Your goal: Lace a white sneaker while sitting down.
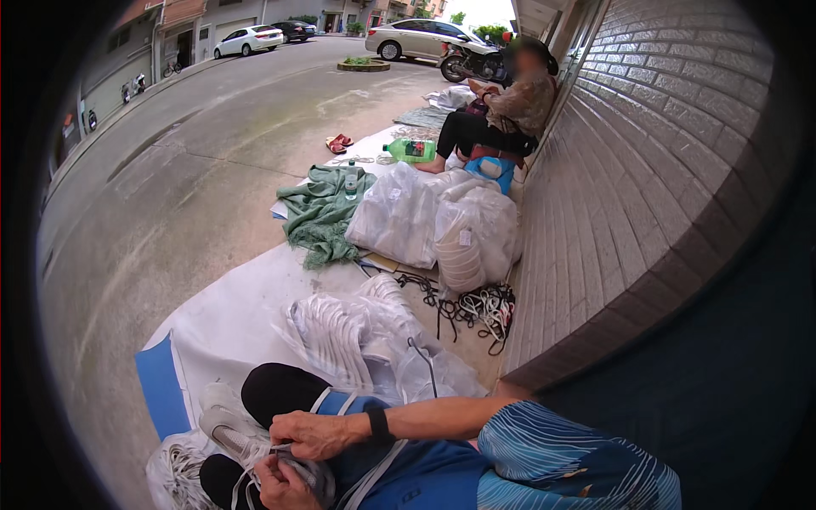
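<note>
My right hand [316, 433], with a dark band on its wrist, comes in from the right. Its fingers are pinched on a white shoelace [279, 448]. Just below it, my left hand [282, 486] is closed around a light grey shoe upper [316, 478] in my lap; part of the upper is hidden by the fingers. Loose lace ends hang beside the hands. A whitish shoe piece [228, 429] rests between my dark-clad knees, and white laces [338, 399] lie across the blue cloth [365, 463] on my lap.
Stacked white shoe pieces [336, 336] in clear plastic lie ahead, near a bent metal rod [429, 365]. Beyond are black and white cords [491, 310], stuffed plastic bags [395, 217] and a green cloth [323, 217]. Another person [510, 106] sits by the brick wall [629, 170].
</note>
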Action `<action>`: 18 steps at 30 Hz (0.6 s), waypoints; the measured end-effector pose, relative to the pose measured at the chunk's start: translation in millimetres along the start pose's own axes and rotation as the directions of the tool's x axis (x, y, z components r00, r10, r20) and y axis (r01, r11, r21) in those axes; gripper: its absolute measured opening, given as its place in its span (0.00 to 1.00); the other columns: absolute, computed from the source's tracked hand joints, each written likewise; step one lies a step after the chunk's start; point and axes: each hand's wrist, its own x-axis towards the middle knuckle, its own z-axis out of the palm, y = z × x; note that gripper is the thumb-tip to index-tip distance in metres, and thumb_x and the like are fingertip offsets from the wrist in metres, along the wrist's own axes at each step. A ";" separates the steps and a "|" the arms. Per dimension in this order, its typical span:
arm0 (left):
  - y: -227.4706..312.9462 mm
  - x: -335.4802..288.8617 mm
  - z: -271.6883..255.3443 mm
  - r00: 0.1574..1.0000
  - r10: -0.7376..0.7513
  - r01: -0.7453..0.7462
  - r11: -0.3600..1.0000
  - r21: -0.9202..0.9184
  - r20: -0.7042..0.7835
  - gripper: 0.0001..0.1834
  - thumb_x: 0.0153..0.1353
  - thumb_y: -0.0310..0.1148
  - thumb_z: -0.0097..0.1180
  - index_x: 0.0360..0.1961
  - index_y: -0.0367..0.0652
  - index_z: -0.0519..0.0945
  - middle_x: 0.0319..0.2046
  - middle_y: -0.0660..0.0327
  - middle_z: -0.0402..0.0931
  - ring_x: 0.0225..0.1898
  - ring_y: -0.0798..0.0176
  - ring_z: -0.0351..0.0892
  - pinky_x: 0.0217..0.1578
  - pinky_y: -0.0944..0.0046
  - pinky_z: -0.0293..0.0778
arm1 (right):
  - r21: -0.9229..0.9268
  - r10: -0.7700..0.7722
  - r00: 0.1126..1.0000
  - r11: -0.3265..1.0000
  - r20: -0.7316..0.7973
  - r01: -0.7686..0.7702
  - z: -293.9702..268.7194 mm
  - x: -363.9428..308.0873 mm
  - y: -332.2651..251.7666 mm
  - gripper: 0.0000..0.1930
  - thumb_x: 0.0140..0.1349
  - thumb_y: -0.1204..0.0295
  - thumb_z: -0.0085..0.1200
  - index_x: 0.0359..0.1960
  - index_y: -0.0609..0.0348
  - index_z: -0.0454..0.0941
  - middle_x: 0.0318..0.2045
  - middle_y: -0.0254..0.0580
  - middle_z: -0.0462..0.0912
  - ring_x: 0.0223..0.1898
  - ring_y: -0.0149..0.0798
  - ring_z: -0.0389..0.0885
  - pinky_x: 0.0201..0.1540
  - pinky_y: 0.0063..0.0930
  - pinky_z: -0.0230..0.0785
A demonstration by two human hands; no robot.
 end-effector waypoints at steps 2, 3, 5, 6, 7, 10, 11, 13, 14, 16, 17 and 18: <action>5.7 1.1 -3.8 1.000 -0.010 0.009 1.000 -0.013 -0.022 0.09 0.63 0.32 0.56 0.36 0.36 0.80 0.29 0.48 0.81 0.32 0.46 0.81 0.34 0.54 0.76 | -0.008 -0.001 1.000 1.000 0.012 0.001 -2.0 -0.4 -1.4 0.08 0.53 0.75 0.50 0.35 0.66 0.73 0.32 0.51 0.73 0.37 0.51 0.73 0.40 0.40 0.66; 5.9 1.7 -5.2 1.000 -0.003 0.002 1.000 -0.028 -0.008 0.09 0.63 0.32 0.56 0.35 0.36 0.80 0.29 0.47 0.81 0.32 0.46 0.81 0.33 0.54 0.76 | 0.014 0.024 1.000 1.000 0.011 -0.024 -2.6 -0.7 -2.3 0.09 0.52 0.75 0.51 0.35 0.66 0.73 0.32 0.51 0.73 0.37 0.51 0.73 0.39 0.39 0.66; 1.4 2.7 -4.5 1.000 0.003 -0.003 0.999 -0.041 0.008 0.09 0.62 0.32 0.56 0.35 0.36 0.79 0.29 0.47 0.81 0.31 0.46 0.81 0.33 0.54 0.76 | 0.041 0.049 0.999 0.998 0.009 -0.050 -3.0 -0.3 -3.2 0.09 0.52 0.75 0.52 0.35 0.67 0.74 0.32 0.52 0.74 0.36 0.50 0.74 0.39 0.39 0.67; -2.8 1.9 -2.7 1.000 -0.001 0.001 1.000 -0.027 0.014 0.09 0.63 0.32 0.56 0.35 0.36 0.79 0.30 0.47 0.81 0.32 0.45 0.81 0.33 0.54 0.76 | 0.062 0.057 0.998 0.996 0.005 -0.057 -3.2 0.2 -3.0 0.09 0.51 0.75 0.52 0.34 0.67 0.74 0.31 0.52 0.75 0.35 0.49 0.75 0.38 0.38 0.68; -8.3 1.0 0.0 1.000 -0.006 0.006 1.000 -0.012 0.022 0.10 0.63 0.33 0.55 0.36 0.36 0.79 0.30 0.47 0.81 0.33 0.45 0.81 0.34 0.53 0.75 | 0.085 0.064 0.998 0.994 0.001 -0.064 -3.1 0.6 -2.4 0.10 0.51 0.75 0.52 0.34 0.67 0.75 0.31 0.52 0.76 0.34 0.49 0.76 0.36 0.38 0.68; -25.5 -1.2 13.6 0.997 -0.013 0.011 0.999 -0.035 -0.071 0.04 0.62 0.23 0.52 0.37 0.33 0.76 0.24 0.51 0.79 0.24 0.55 0.81 0.27 0.61 0.73 | 0.081 0.046 0.999 0.996 0.016 -0.047 -2.7 1.7 0.0 0.09 0.51 0.75 0.52 0.34 0.67 0.75 0.31 0.52 0.77 0.33 0.47 0.76 0.35 0.36 0.69; -30.5 -3.6 16.6 0.997 -0.019 0.017 0.999 -0.032 -0.069 0.04 0.62 0.23 0.52 0.37 0.33 0.76 0.24 0.51 0.79 0.24 0.55 0.81 0.27 0.61 0.73 | 0.087 0.048 0.999 0.995 0.020 -0.049 -2.4 1.8 0.9 0.09 0.51 0.75 0.52 0.34 0.67 0.75 0.31 0.52 0.77 0.33 0.47 0.76 0.35 0.36 0.69; -37.3 -5.5 21.7 0.996 -0.029 0.024 0.998 -0.059 -0.084 0.06 0.62 0.22 0.52 0.39 0.34 0.77 0.25 0.50 0.79 0.25 0.53 0.81 0.27 0.60 0.74 | 0.085 0.021 1.000 0.996 0.017 -0.023 -2.3 1.7 1.5 0.09 0.52 0.74 0.53 0.34 0.67 0.75 0.31 0.51 0.77 0.33 0.46 0.77 0.35 0.34 0.69; -39.1 -5.6 22.9 0.996 -0.028 0.024 0.998 -0.059 -0.084 0.06 0.62 0.22 0.52 0.39 0.34 0.77 0.25 0.50 0.79 0.25 0.53 0.81 0.27 0.60 0.74 | 0.090 0.010 1.000 0.996 0.005 -0.010 -2.4 1.7 1.3 0.09 0.52 0.74 0.53 0.34 0.67 0.75 0.31 0.51 0.77 0.33 0.46 0.77 0.35 0.34 0.69; -39.4 -4.5 23.1 0.990 0.032 -0.041 0.997 -0.061 -0.140 0.08 0.61 0.23 0.52 0.42 0.34 0.77 0.27 0.48 0.80 0.26 0.52 0.82 0.28 0.59 0.74 | 0.136 0.057 0.998 0.989 0.029 -0.060 -3.0 1.5 0.1 0.09 0.53 0.73 0.54 0.34 0.67 0.76 0.30 0.49 0.76 0.32 0.43 0.77 0.34 0.33 0.69; -38.6 -3.5 21.9 0.990 0.034 -0.043 0.997 -0.060 -0.140 0.08 0.61 0.23 0.52 0.42 0.34 0.77 0.27 0.48 0.80 0.26 0.52 0.82 0.28 0.59 0.74 | 0.138 0.054 0.998 0.989 0.027 -0.057 -3.3 1.5 -0.8 0.09 0.53 0.73 0.54 0.34 0.67 0.76 0.30 0.49 0.76 0.32 0.43 0.77 0.34 0.33 0.69; -37.0 -2.5 20.6 0.996 0.030 -0.034 0.998 -0.043 -0.088 0.10 0.61 0.23 0.53 0.43 0.34 0.77 0.29 0.48 0.81 0.27 0.51 0.82 0.29 0.58 0.75 | 0.144 0.075 0.997 0.986 0.026 -0.078 -3.8 1.5 -1.6 0.09 0.53 0.73 0.55 0.33 0.66 0.76 0.30 0.49 0.76 0.32 0.43 0.77 0.34 0.33 0.69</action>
